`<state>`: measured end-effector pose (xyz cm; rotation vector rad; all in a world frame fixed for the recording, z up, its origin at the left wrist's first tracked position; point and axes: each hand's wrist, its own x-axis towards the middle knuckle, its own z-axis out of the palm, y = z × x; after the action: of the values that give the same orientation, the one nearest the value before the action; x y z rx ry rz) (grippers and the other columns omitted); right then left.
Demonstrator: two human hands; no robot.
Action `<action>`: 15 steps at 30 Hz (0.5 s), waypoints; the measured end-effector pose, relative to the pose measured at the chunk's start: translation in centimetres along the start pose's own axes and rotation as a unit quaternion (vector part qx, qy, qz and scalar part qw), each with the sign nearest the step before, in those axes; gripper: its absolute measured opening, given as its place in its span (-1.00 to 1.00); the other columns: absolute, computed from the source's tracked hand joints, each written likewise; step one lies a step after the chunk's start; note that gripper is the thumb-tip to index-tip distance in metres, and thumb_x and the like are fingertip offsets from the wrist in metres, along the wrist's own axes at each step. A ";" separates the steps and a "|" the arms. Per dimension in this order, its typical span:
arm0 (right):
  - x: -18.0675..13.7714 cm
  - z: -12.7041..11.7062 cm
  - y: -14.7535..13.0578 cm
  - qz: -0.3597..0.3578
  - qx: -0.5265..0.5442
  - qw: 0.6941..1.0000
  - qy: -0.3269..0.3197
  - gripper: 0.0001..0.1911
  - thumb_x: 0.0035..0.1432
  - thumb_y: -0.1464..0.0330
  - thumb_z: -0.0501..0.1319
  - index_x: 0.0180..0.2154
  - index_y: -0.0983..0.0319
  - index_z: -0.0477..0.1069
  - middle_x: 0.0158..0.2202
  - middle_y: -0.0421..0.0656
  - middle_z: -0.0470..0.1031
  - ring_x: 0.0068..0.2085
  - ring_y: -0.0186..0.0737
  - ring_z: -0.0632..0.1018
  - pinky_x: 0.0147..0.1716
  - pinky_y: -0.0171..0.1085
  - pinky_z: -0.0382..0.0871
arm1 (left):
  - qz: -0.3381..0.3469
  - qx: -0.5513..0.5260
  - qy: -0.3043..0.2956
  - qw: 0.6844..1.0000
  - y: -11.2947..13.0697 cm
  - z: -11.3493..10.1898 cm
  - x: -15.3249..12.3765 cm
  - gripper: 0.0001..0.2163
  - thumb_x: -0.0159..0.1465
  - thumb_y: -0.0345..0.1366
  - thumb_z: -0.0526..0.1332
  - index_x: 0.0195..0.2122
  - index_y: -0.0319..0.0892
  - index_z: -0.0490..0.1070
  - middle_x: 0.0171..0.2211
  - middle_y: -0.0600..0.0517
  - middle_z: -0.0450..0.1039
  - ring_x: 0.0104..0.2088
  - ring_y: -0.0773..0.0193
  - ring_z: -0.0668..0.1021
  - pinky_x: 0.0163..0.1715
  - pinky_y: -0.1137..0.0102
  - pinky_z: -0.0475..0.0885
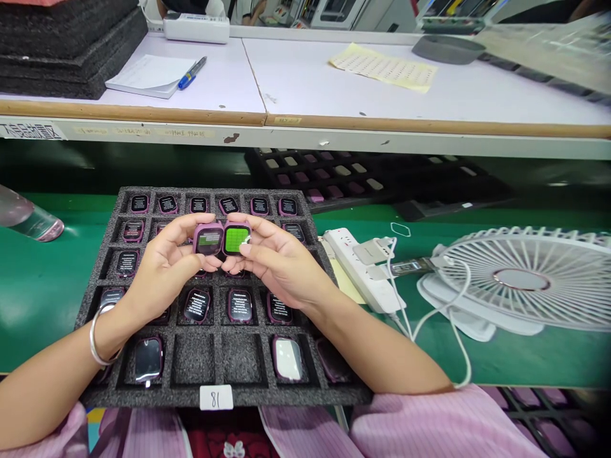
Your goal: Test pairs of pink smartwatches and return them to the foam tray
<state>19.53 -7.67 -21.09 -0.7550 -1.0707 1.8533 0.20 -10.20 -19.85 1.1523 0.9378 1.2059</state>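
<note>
My left hand (174,257) grips a purple-framed smartwatch (209,242) whose screen is dark with a green band. Close beside it, a second smartwatch (235,241) with a bright green grid on its screen is in my right hand (270,254), the thumb lying over its lower right corner. Both are held above a black foam tray (217,326) full of square pockets. Most visible pockets hold similar watches, many showing white text. In the front row, two pockets have no watch, and one watch (287,358) shows a white screen. My hands hide part of the middle rows.
A white power strip (365,270) with cables and a white fan (522,280) sit right of the tray. A clear bottle (28,216) lies at left. On the shelf (296,95) are a notepad (153,73), a pen (192,72) and a yellow sheet (384,67). More trays (334,175) lie beneath.
</note>
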 end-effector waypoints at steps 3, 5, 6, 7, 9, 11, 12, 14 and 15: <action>0.0 0.0 0.1 0.000 0.002 1.000 -0.005 -0.50 0.08 0.45 0.39 0.07 0.15 0.40 -0.24 -0.22 0.58 -0.33 -0.30 0.65 -0.25 -0.28 0.57 | 0.005 0.001 0.004 1.000 0.0 -0.1 0.0 -0.58 0.13 -0.51 0.30 0.03 -0.12 0.46 -0.13 0.06 0.55 -0.35 0.34 0.66 -0.23 0.40 0.61; 0.0 0.1 0.1 -0.002 0.001 1.000 -0.008 -0.47 0.05 0.47 0.40 0.06 0.14 0.40 -0.22 -0.21 0.58 -0.31 -0.29 0.65 -0.24 -0.28 0.57 | 0.007 0.002 0.008 1.000 0.0 -0.1 0.0 -0.57 0.12 -0.52 0.29 0.03 -0.11 0.45 -0.13 0.06 0.55 -0.35 0.34 0.65 -0.22 0.40 0.60; 0.0 0.2 0.1 -0.004 0.000 1.000 -0.009 -0.46 0.03 0.49 0.41 0.06 0.14 0.40 -0.20 -0.21 0.58 -0.31 -0.29 0.65 -0.23 -0.28 0.58 | 0.007 0.004 0.010 1.000 0.0 -0.1 0.1 -0.57 0.12 -0.52 0.30 0.03 -0.11 0.45 -0.14 0.06 0.56 -0.35 0.34 0.65 -0.22 0.40 0.60; 0.0 0.2 0.1 -0.005 -0.001 1.000 -0.010 -0.44 0.00 0.50 0.41 0.05 0.13 0.40 -0.19 -0.21 0.58 -0.31 -0.29 0.65 -0.23 -0.27 0.58 | 0.007 0.006 0.012 1.000 0.0 -0.1 0.1 -0.57 0.12 -0.51 0.30 0.03 -0.11 0.45 -0.15 0.06 0.56 -0.35 0.33 0.64 -0.23 0.39 0.60; -0.1 0.3 0.0 -0.007 -0.001 1.000 -0.009 -0.43 -0.03 0.52 0.41 0.05 0.13 0.40 -0.15 -0.21 0.58 -0.31 -0.29 0.65 -0.22 -0.27 0.58 | 0.008 0.008 0.013 1.000 0.1 -0.1 0.1 -0.57 0.11 -0.50 0.31 0.03 -0.12 0.44 -0.16 0.05 0.55 -0.35 0.33 0.64 -0.24 0.39 0.60; -0.1 0.4 -0.1 -0.006 -0.002 1.000 -0.010 -0.44 -0.01 0.50 0.41 0.05 0.13 0.40 -0.16 -0.21 0.58 -0.30 -0.28 0.65 -0.22 -0.26 0.59 | 0.007 0.007 0.012 1.000 0.1 -0.1 0.1 -0.56 0.11 -0.50 0.32 0.04 -0.12 0.44 -0.14 0.05 0.55 -0.35 0.33 0.63 -0.25 0.39 0.60; -0.1 0.4 -0.1 -0.005 -0.002 1.000 -0.011 -0.46 0.01 0.49 0.41 0.05 0.14 0.40 -0.17 -0.21 0.58 -0.30 -0.28 0.65 -0.22 -0.26 0.59 | 0.006 0.007 0.012 1.000 0.1 -0.1 0.1 -0.56 0.11 -0.49 0.32 0.04 -0.11 0.44 -0.13 0.05 0.55 -0.35 0.34 0.63 -0.25 0.39 0.59; -0.1 0.4 -0.2 -0.005 0.001 1.000 -0.010 -0.51 0.07 0.45 0.40 0.05 0.15 0.40 -0.20 -0.22 0.58 -0.31 -0.29 0.65 -0.23 -0.26 0.59 | 0.004 0.005 0.011 1.000 0.1 0.0 0.1 -0.56 0.11 -0.49 0.32 0.04 -0.12 0.44 -0.12 0.04 0.54 -0.35 0.34 0.63 -0.24 0.39 0.59; -0.1 0.4 -0.2 -0.005 0.002 1.000 -0.008 -0.53 0.09 0.44 0.40 0.04 0.15 0.40 -0.22 -0.22 0.58 -0.32 -0.29 0.65 -0.23 -0.27 0.59 | 0.004 0.004 0.011 1.000 0.2 0.0 0.1 -0.57 0.11 -0.49 0.31 0.03 -0.12 0.44 -0.12 0.04 0.54 -0.35 0.34 0.63 -0.24 0.39 0.59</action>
<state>19.36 -7.84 -20.73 -0.7323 -1.0788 1.8559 0.16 -10.14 -19.68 1.1529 0.9566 1.2232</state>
